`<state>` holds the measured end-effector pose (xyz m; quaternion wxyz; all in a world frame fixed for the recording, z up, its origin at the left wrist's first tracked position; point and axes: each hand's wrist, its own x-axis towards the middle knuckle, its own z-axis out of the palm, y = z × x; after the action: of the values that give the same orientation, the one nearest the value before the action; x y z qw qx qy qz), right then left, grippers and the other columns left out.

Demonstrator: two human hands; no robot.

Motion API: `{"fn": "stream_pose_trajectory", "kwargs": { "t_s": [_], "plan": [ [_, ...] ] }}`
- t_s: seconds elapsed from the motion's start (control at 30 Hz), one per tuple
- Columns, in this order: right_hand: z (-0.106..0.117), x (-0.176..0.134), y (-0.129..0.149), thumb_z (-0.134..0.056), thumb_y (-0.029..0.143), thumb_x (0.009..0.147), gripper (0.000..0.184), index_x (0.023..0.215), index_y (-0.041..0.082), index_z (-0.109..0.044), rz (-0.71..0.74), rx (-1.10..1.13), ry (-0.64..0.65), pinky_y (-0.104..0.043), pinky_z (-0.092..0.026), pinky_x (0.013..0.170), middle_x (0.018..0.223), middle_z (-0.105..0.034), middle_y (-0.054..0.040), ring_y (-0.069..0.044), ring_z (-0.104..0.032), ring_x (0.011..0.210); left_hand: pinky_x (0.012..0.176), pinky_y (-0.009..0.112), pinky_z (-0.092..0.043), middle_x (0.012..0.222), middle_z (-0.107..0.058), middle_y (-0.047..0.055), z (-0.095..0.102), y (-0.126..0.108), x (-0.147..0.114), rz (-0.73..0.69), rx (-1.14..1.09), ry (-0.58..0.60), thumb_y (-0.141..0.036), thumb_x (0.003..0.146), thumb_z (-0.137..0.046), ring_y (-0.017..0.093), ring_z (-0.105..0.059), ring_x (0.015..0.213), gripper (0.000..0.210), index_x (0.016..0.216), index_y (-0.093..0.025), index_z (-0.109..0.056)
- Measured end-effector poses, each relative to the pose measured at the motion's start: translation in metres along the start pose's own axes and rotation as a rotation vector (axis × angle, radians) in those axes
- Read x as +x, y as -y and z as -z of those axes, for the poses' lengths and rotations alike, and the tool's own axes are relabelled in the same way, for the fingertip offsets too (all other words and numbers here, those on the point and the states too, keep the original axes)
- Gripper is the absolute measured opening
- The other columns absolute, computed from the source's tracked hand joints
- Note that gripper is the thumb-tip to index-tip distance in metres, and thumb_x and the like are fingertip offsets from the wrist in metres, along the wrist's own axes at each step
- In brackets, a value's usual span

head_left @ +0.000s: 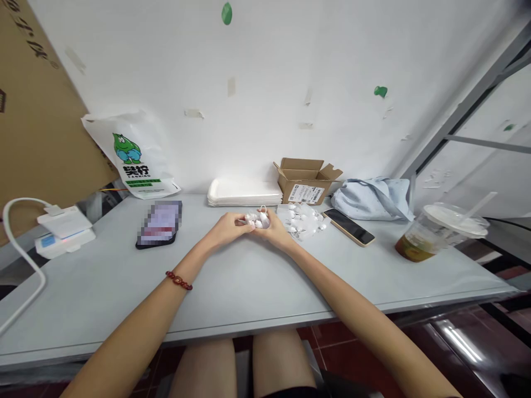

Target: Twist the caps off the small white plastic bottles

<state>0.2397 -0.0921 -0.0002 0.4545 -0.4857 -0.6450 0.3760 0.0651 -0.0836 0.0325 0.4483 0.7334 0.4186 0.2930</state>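
Both hands meet over the middle of the table around a small bundle of white earphones. My left hand, with a dark red bead bracelet on its wrist, is closed on the bundle's left side. My right hand grips it from the right, and the two thumbs come together at the front. A thin white loop sticks up above the fingers. Just right of my right hand lies a loose pile of similar white earphones, seemingly in clear plastic. The fingertips behind the bundle are partly hidden.
Behind stand a stack of white trays and an open cardboard box. To the right lie a phone, a light blue cloth bag and a drink cup. Leftward are another phone, a white bag and a charger.
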Motion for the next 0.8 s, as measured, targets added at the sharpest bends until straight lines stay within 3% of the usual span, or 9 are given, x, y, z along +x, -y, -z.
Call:
{"fn": "stream_pose_trajectory", "kwargs": {
  "t_s": [0.1,0.23,0.33,0.43,0.57,0.7,0.8],
  "plan": [
    [0.001,-0.001,-0.001,-0.078,0.039,0.057,0.07,0.115,0.019,-0.044,0.039,-0.085,0.064,-0.035,-0.041,0.084,0.1,-0.06,-0.0041,-0.021,-0.054,0.093,0.072,0.031,-0.046,0.085,-0.072,0.005,0.003,-0.001,-0.001,0.01,0.038,0.024,-0.038,0.071,-0.062,0.023,-0.064,0.082,0.034,0.092,-0.012,-0.07],
    [0.004,-0.003,0.002,-0.078,0.042,0.058,0.057,0.103,0.02,-0.05,0.061,-0.222,0.124,-0.032,-0.04,0.078,0.091,-0.06,-0.001,-0.021,-0.054,0.087,0.062,0.027,-0.042,0.073,-0.067,0.001,0.004,-0.002,-0.002,-0.034,0.096,0.04,-0.042,0.075,-0.057,0.018,-0.059,0.07,0.031,0.08,-0.014,-0.068],
    [0.003,-0.005,0.003,-0.078,0.043,0.056,0.055,0.097,0.021,-0.048,0.08,-0.204,0.108,-0.031,-0.039,0.074,0.086,-0.058,0.0016,-0.019,-0.052,0.083,0.057,0.025,-0.039,0.065,-0.061,0.0,0.005,-0.003,-0.002,-0.096,0.139,0.082,-0.044,0.076,-0.056,0.016,-0.054,0.064,0.031,0.069,-0.015,-0.065],
    [0.0,-0.004,0.002,-0.077,0.043,0.056,0.054,0.093,0.021,-0.045,0.099,-0.081,0.088,-0.03,-0.04,0.074,0.085,-0.055,0.0026,-0.017,-0.05,0.08,0.064,0.026,-0.042,0.073,-0.063,0.001,0.006,-0.005,-0.001,-0.171,0.134,0.086,-0.043,0.076,-0.056,0.018,-0.056,0.071,0.031,0.067,-0.015,-0.065],
    [-0.006,0.0,-0.002,-0.078,0.041,0.054,0.058,0.095,0.021,-0.041,0.13,0.05,0.065,-0.031,-0.041,0.078,0.09,-0.054,0.0018,-0.016,-0.051,0.084,0.073,0.029,-0.045,0.082,-0.065,0.003,0.006,-0.006,0.001,-0.203,0.191,-0.023,-0.044,0.072,-0.06,0.021,-0.059,0.08,0.029,0.068,-0.017,-0.07],
    [-0.007,0.002,-0.004,-0.077,0.038,0.057,0.058,0.097,0.022,-0.038,0.16,0.023,0.057,-0.032,-0.043,0.082,0.096,-0.054,0.0004,-0.018,-0.053,0.089,0.075,0.03,-0.045,0.083,-0.063,0.004,0.007,-0.004,0.003,-0.168,0.244,-0.072,-0.045,0.068,-0.063,0.021,-0.058,0.079,0.029,0.071,-0.018,-0.073],
    [-0.006,0.001,-0.004,-0.076,0.035,0.058,0.059,0.102,0.023,-0.038,0.155,-0.027,0.077,-0.034,-0.042,0.084,0.1,-0.055,-0.0008,-0.019,-0.054,0.093,0.075,0.031,-0.044,0.084,-0.064,0.003,0.008,-0.001,0.004,-0.157,0.239,-0.06,-0.041,0.067,-0.064,0.02,-0.057,0.077,0.031,0.085,-0.018,-0.074]
  ]
}}
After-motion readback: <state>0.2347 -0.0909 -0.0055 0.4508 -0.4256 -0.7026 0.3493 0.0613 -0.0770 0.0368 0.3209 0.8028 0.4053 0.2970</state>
